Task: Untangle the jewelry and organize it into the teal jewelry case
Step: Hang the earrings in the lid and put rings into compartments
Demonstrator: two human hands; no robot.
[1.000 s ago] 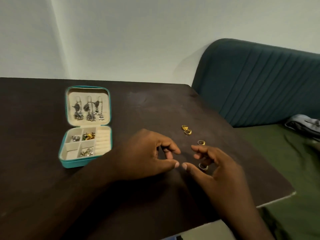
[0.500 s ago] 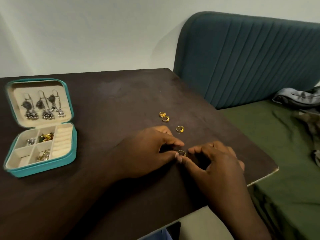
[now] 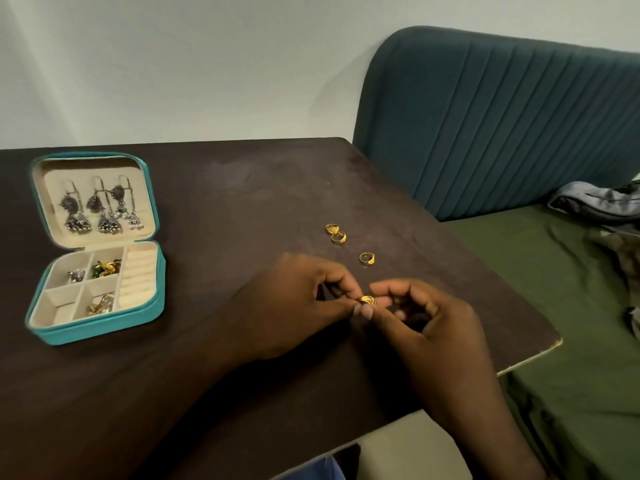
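Note:
A gold ring (image 3: 367,300) is pinched between the fingertips of my left hand (image 3: 294,306) and my right hand (image 3: 426,320), just above the dark table (image 3: 242,195). Three more gold rings lie beyond my hands: a touching pair (image 3: 336,233) and a single ring (image 3: 367,258). The teal jewelry case (image 3: 100,327) lies open at the left. Silver dangling earrings (image 3: 100,209) hang in its lid. Small gold and silver pieces fill some of its compartments (image 3: 104,268), beside a strip of cream ring rolls (image 3: 138,275).
The table's right corner (image 3: 557,341) is close to my right hand. Past it stands a teal padded bench back (image 3: 502,116) over a green seat (image 3: 571,306) with a grey bundle of cloth (image 3: 595,202).
My hands closed together over a ring on the table and lifted it between their fingertips. The view shifted to the right, then back slightly left.

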